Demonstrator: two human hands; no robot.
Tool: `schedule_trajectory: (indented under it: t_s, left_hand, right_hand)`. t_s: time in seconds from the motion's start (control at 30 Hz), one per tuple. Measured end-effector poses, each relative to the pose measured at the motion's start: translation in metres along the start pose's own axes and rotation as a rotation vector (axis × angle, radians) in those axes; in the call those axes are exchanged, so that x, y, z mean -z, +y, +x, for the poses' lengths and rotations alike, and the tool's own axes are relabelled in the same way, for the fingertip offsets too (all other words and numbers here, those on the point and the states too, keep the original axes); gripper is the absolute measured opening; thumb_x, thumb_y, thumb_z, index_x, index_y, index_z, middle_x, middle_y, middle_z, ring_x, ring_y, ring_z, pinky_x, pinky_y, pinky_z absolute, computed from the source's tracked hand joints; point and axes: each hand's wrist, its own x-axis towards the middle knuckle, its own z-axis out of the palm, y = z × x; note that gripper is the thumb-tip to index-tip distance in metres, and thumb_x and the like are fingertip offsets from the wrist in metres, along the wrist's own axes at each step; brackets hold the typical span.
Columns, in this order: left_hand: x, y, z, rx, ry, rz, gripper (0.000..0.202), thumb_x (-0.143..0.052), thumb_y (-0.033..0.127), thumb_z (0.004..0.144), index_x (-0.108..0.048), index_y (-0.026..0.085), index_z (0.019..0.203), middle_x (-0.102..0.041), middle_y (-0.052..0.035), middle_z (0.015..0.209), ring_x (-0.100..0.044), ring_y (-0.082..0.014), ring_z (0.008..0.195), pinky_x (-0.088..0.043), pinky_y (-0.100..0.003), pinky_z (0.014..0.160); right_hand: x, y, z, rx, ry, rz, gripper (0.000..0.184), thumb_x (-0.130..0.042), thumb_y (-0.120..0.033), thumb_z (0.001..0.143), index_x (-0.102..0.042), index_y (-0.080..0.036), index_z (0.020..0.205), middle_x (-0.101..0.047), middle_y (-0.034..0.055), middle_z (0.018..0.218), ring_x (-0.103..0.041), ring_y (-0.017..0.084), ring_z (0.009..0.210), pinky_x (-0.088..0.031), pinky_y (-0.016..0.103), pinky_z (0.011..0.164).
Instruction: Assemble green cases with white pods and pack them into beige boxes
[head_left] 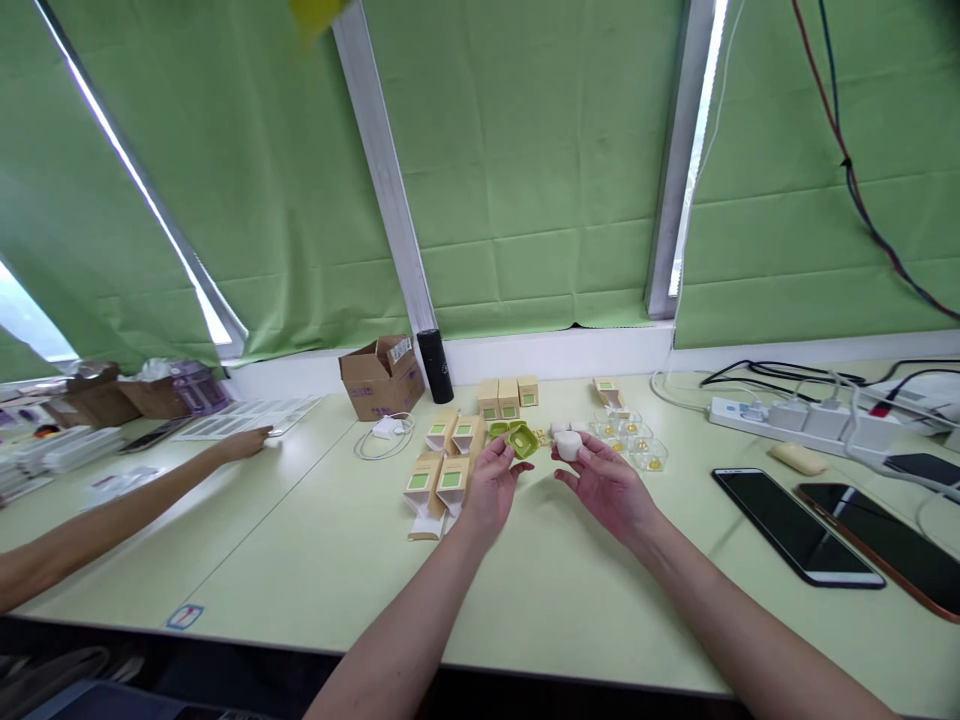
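Observation:
My left hand pinches a small green tray-like insert just above the pale green table. My right hand lies palm up with its fingers curled round a small white rounded object. The two hands are close together, a few centimetres apart. Just left of them lie several small tan boxes with green labels, some flat, some opened. Three more of these boxes stand in a row behind. Right of my hands sit several clear plastic trays with yellow centres.
An open cardboard box and a black cylinder stand near the window sill, with a white cable beside them. Two phones lie at the right, a power strip with plugs behind them. Another person's arm reaches across the left side.

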Motion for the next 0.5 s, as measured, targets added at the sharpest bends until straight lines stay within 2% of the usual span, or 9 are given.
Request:
schedule_trajectory:
  t_s: [0.2, 0.37, 0.5]
  left_hand:
    - [-0.0017, 0.0007, -0.0007, 0.01, -0.007, 0.011, 0.034, -0.078, 0.031, 0.08, -0.075, 0.019, 0.112, -0.071, -0.01, 0.115, -0.062, -0.0221, 0.101, -0.051, -0.033, 0.081]
    - [-0.004, 0.0023, -0.0027, 0.015, -0.015, 0.02, 0.033, -0.078, 0.032, 0.081, -0.076, 0.019, 0.11, -0.071, -0.0098, 0.115, -0.062, -0.0216, 0.1, -0.051, -0.032, 0.081]
    - [-0.0033, 0.0015, -0.0022, 0.018, -0.011, 0.003, 0.031, -0.078, 0.03, 0.08, -0.076, 0.019, 0.109, -0.071, -0.0099, 0.113, -0.062, -0.0206, 0.098, -0.051, -0.032, 0.081]
  right_hand:
    - [0.0041, 0.0025, -0.0005, 0.025, -0.02, 0.016, 0.033, -0.085, -0.036, 0.071, -0.074, -0.032, 0.101, -0.074, 0.0024, 0.11, -0.066, 0.024, 0.1, -0.053, 0.046, 0.092]
    - [0.0035, 0.0022, -0.0016, 0.044, -0.041, -0.008, 0.032, -0.084, -0.036, 0.073, -0.073, -0.033, 0.103, -0.071, 0.002, 0.105, -0.065, 0.024, 0.1, -0.054, 0.046, 0.094]
    - [-0.0005, -0.0001, -0.0029, 0.066, -0.058, -0.014, 0.033, -0.085, -0.036, 0.072, -0.074, -0.033, 0.102, -0.071, 0.0017, 0.1, -0.066, 0.023, 0.101, -0.052, 0.049, 0.102]
